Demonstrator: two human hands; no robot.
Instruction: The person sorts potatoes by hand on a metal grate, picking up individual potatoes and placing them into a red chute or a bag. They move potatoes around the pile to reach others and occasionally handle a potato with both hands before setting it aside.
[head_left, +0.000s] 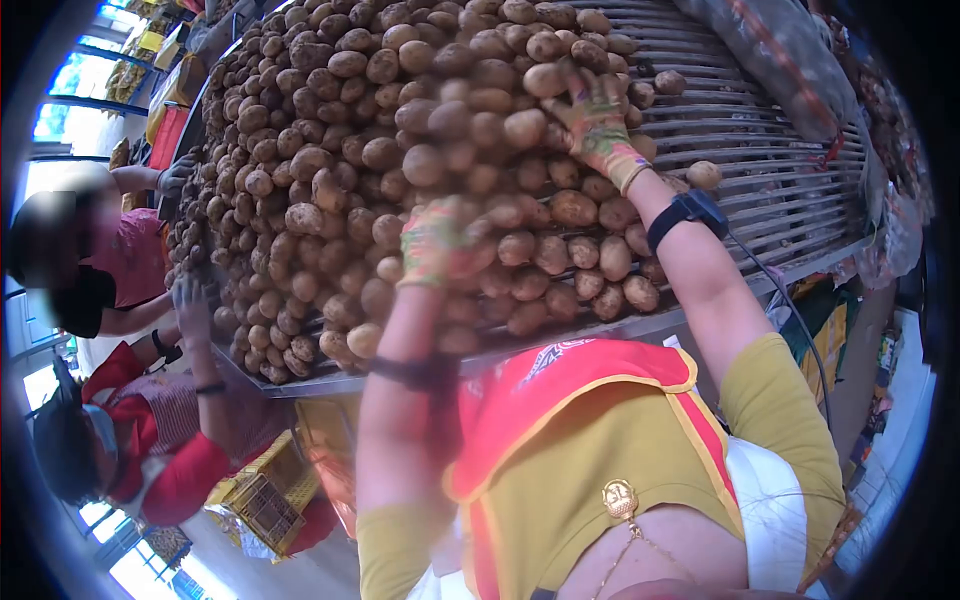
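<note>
A thick heap of brown, soil-marked potatoes (350, 150) covers the slatted metal table in front of me. My right hand (602, 132), in a green, red and yellow patterned glove, rests on potatoes at the heap's right side with its fingers spread. My left hand (436, 243), gloved alike, is among the potatoes nearer the front edge. Motion blur smears its fingers, and I cannot make out whether it holds one. Dark bands circle both wrists.
Bare metal slats (770, 170) show at the right, with a few loose potatoes. A filled mesh sack (775, 65) lies at the upper right. Two people work along the left edge, one with a gloved hand (190, 305) at the heap. A yellow crate (265, 495) stands below.
</note>
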